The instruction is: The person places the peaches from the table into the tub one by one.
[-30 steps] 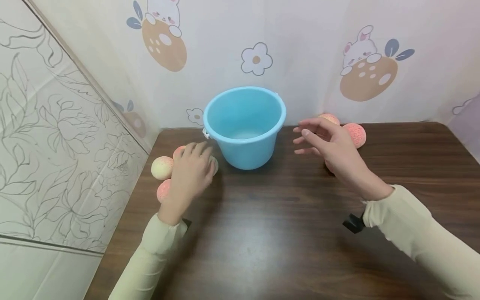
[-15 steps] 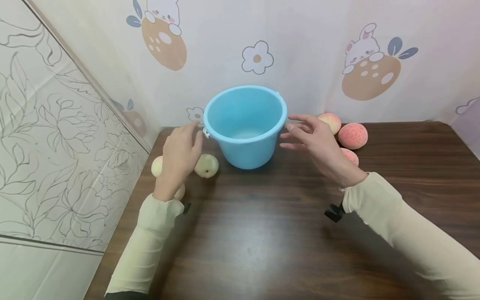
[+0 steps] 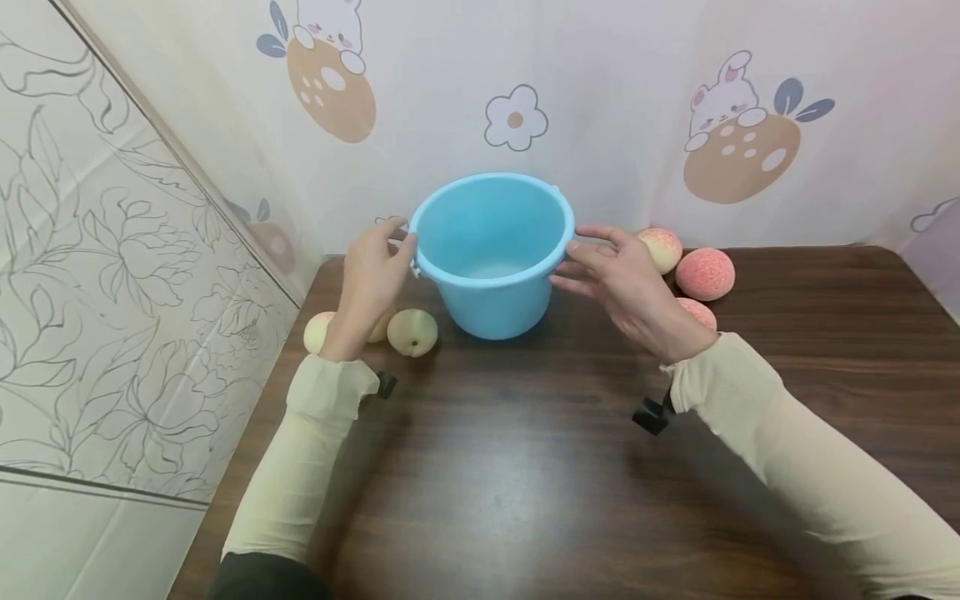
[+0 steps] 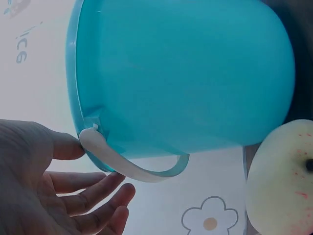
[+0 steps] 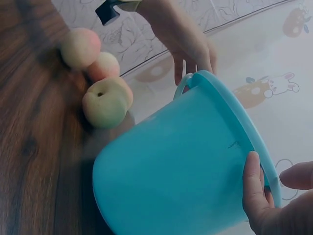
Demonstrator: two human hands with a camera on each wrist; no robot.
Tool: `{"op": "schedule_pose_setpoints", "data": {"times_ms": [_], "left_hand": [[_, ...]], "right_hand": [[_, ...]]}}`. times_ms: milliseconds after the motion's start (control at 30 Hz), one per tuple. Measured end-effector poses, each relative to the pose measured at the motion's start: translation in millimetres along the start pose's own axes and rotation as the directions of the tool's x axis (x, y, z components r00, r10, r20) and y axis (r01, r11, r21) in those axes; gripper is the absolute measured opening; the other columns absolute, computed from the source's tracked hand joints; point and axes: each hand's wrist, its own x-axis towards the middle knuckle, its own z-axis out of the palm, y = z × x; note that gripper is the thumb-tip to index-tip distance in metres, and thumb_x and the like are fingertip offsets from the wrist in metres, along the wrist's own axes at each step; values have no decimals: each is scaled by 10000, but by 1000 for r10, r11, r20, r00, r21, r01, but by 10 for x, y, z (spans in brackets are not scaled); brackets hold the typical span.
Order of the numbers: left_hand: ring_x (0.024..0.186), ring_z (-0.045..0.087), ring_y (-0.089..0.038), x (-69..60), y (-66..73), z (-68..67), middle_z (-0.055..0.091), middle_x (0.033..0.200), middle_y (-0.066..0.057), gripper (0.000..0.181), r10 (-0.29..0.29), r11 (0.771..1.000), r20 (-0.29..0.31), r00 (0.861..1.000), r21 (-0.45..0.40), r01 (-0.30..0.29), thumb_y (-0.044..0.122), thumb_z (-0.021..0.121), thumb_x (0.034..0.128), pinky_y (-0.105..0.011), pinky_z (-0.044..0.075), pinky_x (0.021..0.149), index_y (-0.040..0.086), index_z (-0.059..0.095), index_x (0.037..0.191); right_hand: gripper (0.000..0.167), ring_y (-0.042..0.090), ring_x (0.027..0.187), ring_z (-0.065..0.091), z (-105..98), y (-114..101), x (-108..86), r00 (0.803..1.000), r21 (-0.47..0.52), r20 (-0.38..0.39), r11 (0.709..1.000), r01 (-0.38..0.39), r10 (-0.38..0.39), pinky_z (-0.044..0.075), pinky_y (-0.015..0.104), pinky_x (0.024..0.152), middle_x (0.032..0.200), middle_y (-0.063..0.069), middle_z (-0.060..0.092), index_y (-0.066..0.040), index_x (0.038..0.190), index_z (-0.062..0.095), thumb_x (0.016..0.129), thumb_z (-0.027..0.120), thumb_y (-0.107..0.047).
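The light blue bucket (image 3: pixel 492 308) stands upright near the wall, its inside bare. At its left rim, my left hand (image 3: pixel 371 271) has thumb and fingertips on the edge beside the white handle (image 4: pixel 132 166). My right hand (image 3: pixel 626 287) holds the opposite rim; in the right wrist view its fingers (image 5: pixel 252 178) lie against the outer side below the rim, the thumb close to the edge. A pale greenish peach (image 3: pixel 412 332) sits on the table just left of the bucket, with other peaches partly hidden by my left forearm.
To the right, a yellowish peach (image 3: pixel 662 251), a pink peach (image 3: pixel 705 274) and another pink one (image 3: pixel 698 312) lie near my right hand. A patterned wall (image 3: pixel 600 125) rises behind the brown table (image 3: pixel 495 467), and tiles (image 3: pixel 127 292) border its left side.
My left hand has left the peaches and moved up to the bucket's left rim. My right hand has moved left onto the right rim. The bucket has stayed in place.
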Motion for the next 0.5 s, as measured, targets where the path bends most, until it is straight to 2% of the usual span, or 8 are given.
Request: {"op": "schedule_pose_setpoints", "data": {"times_ms": [167,367,500], "left_hand": [[1038,737,-279,50,9,-3,688,1303,-144,418,3,999,26,1000,-52,-2,258,530,1060,-424,599,813,71,630,1420],[1016,743,-261,70,27,-14,692,1280,-145,415,-5,999,42,999,-53,7,241,561,1049,-339,574,733,47,642,1406],[928,747,-256,45,41,-12,707,1213,-141,376,19,998,40,999,-64,-17,218,580,1039,-305,556,686,48,677,1360]], "right_hand": [[484,169,916,766,28,-2,28,1000,20,-11,1000,-18,18,634,371,888,1072,63,735,-50,1428,367,1021,629,-51],[497,173,928,768,24,-17,20,1000,9,-9,1000,-23,23,633,375,891,1106,70,717,-58,1435,361,1019,634,-58],[510,170,912,769,-5,-29,-4,1000,4,-12,1000,-23,23,635,372,893,1083,59,723,-49,1444,361,1016,638,-53]]}}
